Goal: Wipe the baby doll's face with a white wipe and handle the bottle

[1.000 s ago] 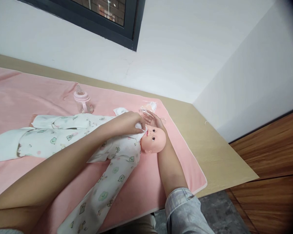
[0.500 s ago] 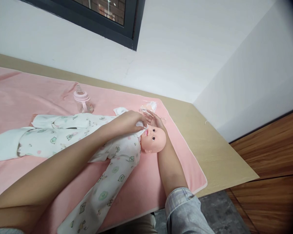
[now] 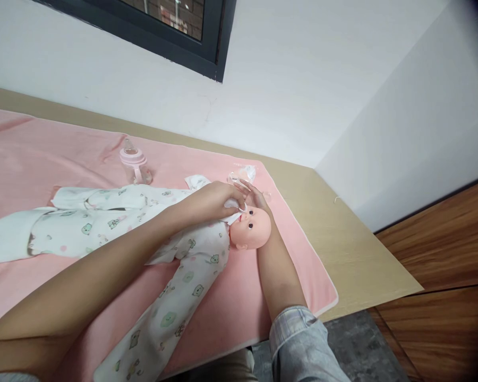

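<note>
A baby doll (image 3: 252,229) in a white printed sleepsuit (image 3: 191,254) lies on a pink towel (image 3: 231,302). My left hand (image 3: 213,200) rests over the doll's chest and pinches a small white cloth (image 3: 236,208) at its mouth and cheek. My right hand (image 3: 252,194) lies behind the doll's head with its fingers stretched out, the forearm passing under the head.
A pink-topped feeding bottle (image 3: 133,165) stands on the towel behind the doll. A second printed garment (image 3: 75,223) lies spread to the left. A clear wrapper (image 3: 245,173) sits near the towel's far corner. The wooden table edge (image 3: 386,297) drops off at the right.
My left hand has slid the white cloth a little up and right across the doll's face. The right hand and doll stay put.
</note>
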Demonstrator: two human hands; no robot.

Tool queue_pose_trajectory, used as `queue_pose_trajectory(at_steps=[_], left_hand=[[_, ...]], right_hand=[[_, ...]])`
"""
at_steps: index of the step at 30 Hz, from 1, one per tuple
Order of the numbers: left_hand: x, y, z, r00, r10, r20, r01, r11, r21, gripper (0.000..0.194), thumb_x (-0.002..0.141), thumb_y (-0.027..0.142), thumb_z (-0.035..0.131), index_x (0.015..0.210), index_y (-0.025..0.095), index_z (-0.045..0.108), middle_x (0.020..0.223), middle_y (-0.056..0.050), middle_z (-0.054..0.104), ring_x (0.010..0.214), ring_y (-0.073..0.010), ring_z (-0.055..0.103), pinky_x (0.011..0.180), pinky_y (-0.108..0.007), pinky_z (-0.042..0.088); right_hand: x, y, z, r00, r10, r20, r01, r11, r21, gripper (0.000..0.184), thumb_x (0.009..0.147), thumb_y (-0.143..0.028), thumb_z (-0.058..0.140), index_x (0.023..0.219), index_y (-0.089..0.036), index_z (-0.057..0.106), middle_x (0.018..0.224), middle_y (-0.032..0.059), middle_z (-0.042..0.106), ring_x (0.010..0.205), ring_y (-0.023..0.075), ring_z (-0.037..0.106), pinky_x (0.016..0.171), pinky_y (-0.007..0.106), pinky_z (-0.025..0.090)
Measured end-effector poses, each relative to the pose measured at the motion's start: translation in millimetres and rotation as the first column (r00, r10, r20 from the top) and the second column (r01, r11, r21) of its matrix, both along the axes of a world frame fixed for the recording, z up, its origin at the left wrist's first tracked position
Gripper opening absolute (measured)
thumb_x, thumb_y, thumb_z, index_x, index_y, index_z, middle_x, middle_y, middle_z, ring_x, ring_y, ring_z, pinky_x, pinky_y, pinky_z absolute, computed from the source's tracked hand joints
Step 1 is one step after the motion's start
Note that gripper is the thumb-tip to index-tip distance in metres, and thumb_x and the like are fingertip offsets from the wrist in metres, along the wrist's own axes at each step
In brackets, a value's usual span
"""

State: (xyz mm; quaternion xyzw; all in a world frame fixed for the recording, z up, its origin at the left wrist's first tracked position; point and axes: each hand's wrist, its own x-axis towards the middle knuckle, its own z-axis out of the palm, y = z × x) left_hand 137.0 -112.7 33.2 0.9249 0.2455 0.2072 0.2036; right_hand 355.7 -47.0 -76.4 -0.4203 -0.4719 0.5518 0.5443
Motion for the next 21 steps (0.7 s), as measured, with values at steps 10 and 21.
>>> queue_pose_trajectory(at_steps=[10,21], left_hand=[[3,-7,-0.7,1.000,-0.031,0.003,0.031,0.999,-0.041,0.023,0.084,0.020,0.056,0.096,0.022,0.075,0.096,0.002,0.074,0.089,-0.0185,0.067,0.075,-0.028,0.046],[5,-2,-3.4,1.000,0.007,0.003,-0.007,1.000,0.002,0.024,0.084,0.020,0.056,0.097,0.020,0.076,0.097,-0.001,0.074,0.089,-0.0202,0.067,0.075,-0.028,0.046]], right_hand=[[7,3,-5.5,0.990,0.074,-0.120,-0.082,0.995,-0.061,0.050,0.080,-0.065,0.060,0.113,-0.028,0.063,0.132,0.0030,0.065,0.131,0.0230,0.056,0.111,0.042,0.050],[14,19,-22.7,0.980,0.046,-0.194,-0.056,0.997,-0.048,0.044,0.082,-0.051,0.062,0.121,-0.030,0.059,0.122,0.0011,0.069,0.115,0.0186,0.065,0.113,0.043,0.047]])
